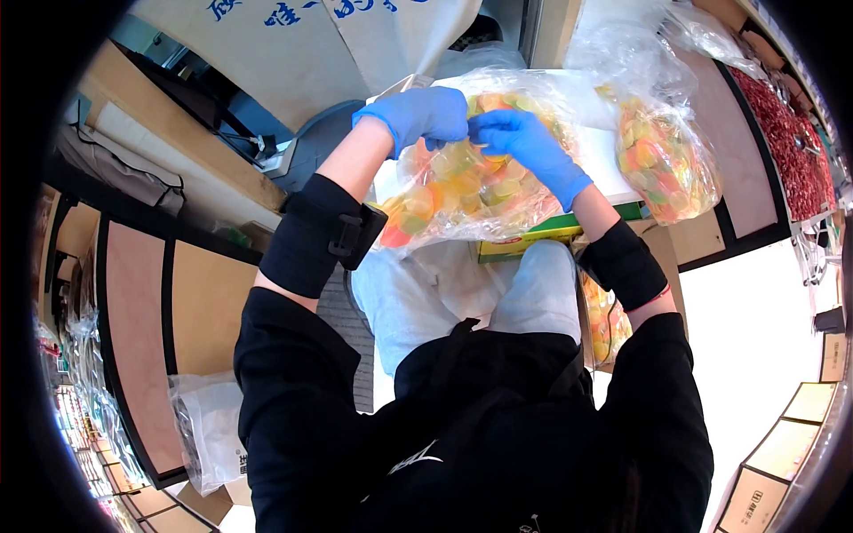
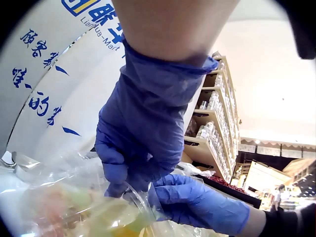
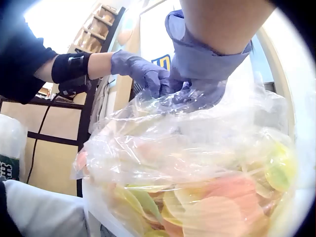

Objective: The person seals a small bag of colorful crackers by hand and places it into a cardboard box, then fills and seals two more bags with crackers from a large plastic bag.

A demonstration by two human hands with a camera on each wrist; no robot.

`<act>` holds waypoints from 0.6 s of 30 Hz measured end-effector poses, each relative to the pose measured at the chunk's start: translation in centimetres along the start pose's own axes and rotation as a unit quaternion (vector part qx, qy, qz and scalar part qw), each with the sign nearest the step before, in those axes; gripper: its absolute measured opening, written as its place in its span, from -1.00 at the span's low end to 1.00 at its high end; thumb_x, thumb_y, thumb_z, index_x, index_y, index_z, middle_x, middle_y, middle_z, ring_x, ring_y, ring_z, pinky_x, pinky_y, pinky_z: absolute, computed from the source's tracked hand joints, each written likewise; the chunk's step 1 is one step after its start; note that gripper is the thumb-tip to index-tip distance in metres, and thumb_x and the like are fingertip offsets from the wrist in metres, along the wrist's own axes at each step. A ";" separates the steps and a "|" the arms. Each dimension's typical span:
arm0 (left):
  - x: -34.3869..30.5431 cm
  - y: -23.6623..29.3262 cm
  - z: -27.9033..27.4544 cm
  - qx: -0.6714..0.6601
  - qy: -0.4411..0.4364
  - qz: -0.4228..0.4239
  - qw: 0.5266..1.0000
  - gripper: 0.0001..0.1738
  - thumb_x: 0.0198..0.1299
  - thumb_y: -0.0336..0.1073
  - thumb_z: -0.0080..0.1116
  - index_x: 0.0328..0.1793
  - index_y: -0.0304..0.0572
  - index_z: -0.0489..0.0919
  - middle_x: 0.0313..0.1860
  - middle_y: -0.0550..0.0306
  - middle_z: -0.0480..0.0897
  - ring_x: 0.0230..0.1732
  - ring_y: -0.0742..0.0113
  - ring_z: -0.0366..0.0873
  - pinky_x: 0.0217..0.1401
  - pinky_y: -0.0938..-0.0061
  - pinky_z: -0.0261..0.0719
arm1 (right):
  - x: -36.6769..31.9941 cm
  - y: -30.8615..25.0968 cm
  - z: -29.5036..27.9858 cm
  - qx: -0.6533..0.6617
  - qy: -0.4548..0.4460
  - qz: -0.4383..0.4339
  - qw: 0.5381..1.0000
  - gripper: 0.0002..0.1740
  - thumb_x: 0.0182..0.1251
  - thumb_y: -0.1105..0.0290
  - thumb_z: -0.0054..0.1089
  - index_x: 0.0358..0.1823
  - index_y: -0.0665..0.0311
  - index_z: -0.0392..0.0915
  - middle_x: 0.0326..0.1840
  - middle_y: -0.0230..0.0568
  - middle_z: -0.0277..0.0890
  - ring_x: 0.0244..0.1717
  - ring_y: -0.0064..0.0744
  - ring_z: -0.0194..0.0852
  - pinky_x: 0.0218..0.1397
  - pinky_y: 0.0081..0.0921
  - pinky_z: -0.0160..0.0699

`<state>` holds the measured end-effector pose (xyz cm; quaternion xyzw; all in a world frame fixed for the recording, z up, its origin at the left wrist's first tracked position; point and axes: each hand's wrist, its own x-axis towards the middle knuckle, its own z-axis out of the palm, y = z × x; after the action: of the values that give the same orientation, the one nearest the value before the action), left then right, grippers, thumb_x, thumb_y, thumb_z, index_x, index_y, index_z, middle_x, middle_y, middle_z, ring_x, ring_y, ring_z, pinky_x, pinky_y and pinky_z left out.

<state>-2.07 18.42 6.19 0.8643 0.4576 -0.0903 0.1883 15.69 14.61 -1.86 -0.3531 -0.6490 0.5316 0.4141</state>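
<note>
A large clear plastic bag full of thin, round, pastel-coloured chips lies on the white surface before the person's knees. Both hands wear blue gloves and meet at the top of this bag. My left hand has its fingers curled on gathered film, as the left wrist view shows from above. Close beside it, my right hand pinches the film between thumb and fingers. In the right wrist view crinkled film rises over the chips to both hands, partly hiding the right fingers.
Another clear bag of chips stands to the right, with loose film above it. A green and yellow box sits below the front bag. More chips show beside the right knee. Red packets fill a bin at far right.
</note>
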 end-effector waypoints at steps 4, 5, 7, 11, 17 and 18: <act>-0.9 -1.5 -1.2 -0.063 0.005 -0.018 0.998 -0.70 -0.03 -0.26 0.11 -0.33 -0.41 0.64 -0.56 -0.04 0.63 -0.60 0.30 0.59 -0.50 0.46 0.54 | 0.8 1.2 -2.4 -0.084 0.072 -0.001 0.994 -0.70 0.26 0.42 0.13 -0.01 0.38 0.58 -0.12 -0.24 0.60 -0.10 -0.52 0.53 0.01 -0.61 0.48; -1.3 -1.7 -1.5 -0.070 0.005 -0.016 0.997 -0.70 -0.02 -0.27 0.11 -0.30 -0.40 0.64 -0.56 -0.03 0.63 -0.60 0.31 0.59 -0.50 0.47 0.54 | 0.8 1.9 -3.1 -0.160 0.056 0.015 0.985 -0.56 0.20 0.33 0.20 0.11 0.32 0.51 -0.05 -0.13 0.59 -0.03 -0.35 0.54 0.08 -0.50 0.46; -2.2 -2.4 -2.0 -0.102 0.012 -0.015 0.995 -0.70 -0.01 -0.29 0.11 -0.24 -0.38 0.65 -0.57 0.02 0.61 -0.61 0.34 0.57 -0.51 0.50 0.53 | 0.6 2.6 -3.4 -0.366 -0.056 0.021 0.929 -0.40 0.10 0.28 0.30 0.22 0.24 0.42 0.06 -0.09 0.52 0.02 -0.31 0.52 0.13 -0.48 0.44; -3.2 -2.6 -2.4 -0.111 0.018 -0.032 0.993 -0.70 0.00 -0.28 0.11 -0.23 -0.37 0.65 -0.58 0.03 0.60 -0.60 0.35 0.57 -0.51 0.49 0.53 | 0.3 5.9 -2.5 -0.561 -0.117 -0.138 0.808 -0.11 -0.05 0.25 0.36 0.39 0.11 0.19 0.23 -0.02 0.36 0.19 -0.10 0.36 0.21 -0.32 0.36; -4.0 -2.1 -2.3 -0.100 0.021 -0.031 0.994 -0.69 0.01 -0.28 0.09 -0.22 -0.39 0.64 -0.57 0.04 0.60 -0.58 0.35 0.57 -0.50 0.48 0.53 | 3.2 7.6 -0.6 -0.643 -0.094 -0.113 0.751 -0.41 0.15 0.27 0.15 0.27 0.05 0.32 0.08 -0.07 0.45 0.05 -0.04 0.47 0.02 -0.15 0.49; -4.1 -2.1 -2.3 -0.096 0.020 -0.029 0.995 -0.69 0.01 -0.28 0.09 -0.22 -0.39 0.64 -0.57 0.04 0.60 -0.58 0.35 0.57 -0.50 0.47 0.53 | 3.5 7.6 -0.3 -0.657 -0.081 -0.101 0.743 -0.45 0.18 0.28 0.13 0.25 0.04 0.34 0.05 -0.09 0.48 0.02 -0.04 0.50 -0.03 -0.15 0.52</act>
<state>-6.10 17.33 9.09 0.8302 0.4929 -0.0342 0.2582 14.71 19.30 -8.77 -0.4252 -0.9007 -0.0444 0.0770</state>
